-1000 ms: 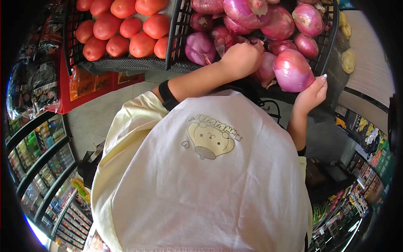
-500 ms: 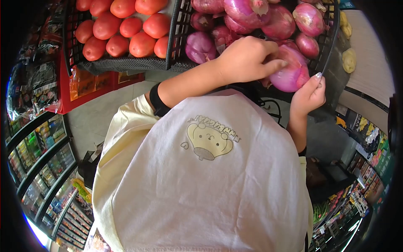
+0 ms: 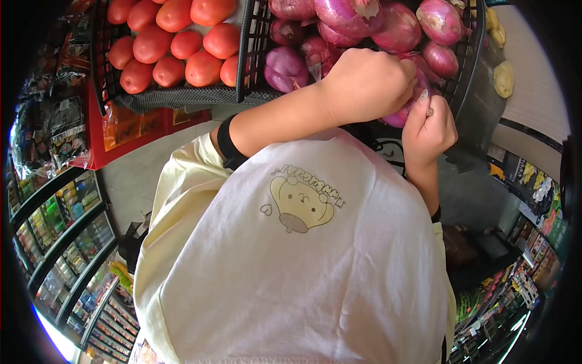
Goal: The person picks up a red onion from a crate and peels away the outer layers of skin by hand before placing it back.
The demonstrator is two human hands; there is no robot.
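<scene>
My left hand (image 3: pixel 371 84) reaches across from the left over the front of the black crate of red onions, its fingers curled down against an onion (image 3: pixel 397 116). My right hand (image 3: pixel 429 126) is at the right side of that same onion, fingers folded in and thumb pointing up. Both hands hide most of the onion, and only its lower part and a strip between them show. More onions (image 3: pixel 395 27) lie behind the hands. A purple onion (image 3: pixel 286 69) sits left of my left hand.
Tomatoes (image 3: pixel 151 43) fill the crate on the left, beside a black divider (image 3: pixel 244 54). Yellowish potatoes (image 3: pixel 503 79) lie at the right. A red display box (image 3: pixel 130 136) stands below the tomatoes, with shelves of goods (image 3: pixel 66 242) at the far left.
My right hand has moved left and in toward my left hand. My left hand has turned, its fingers now curled further over the onion, which is more covered.
</scene>
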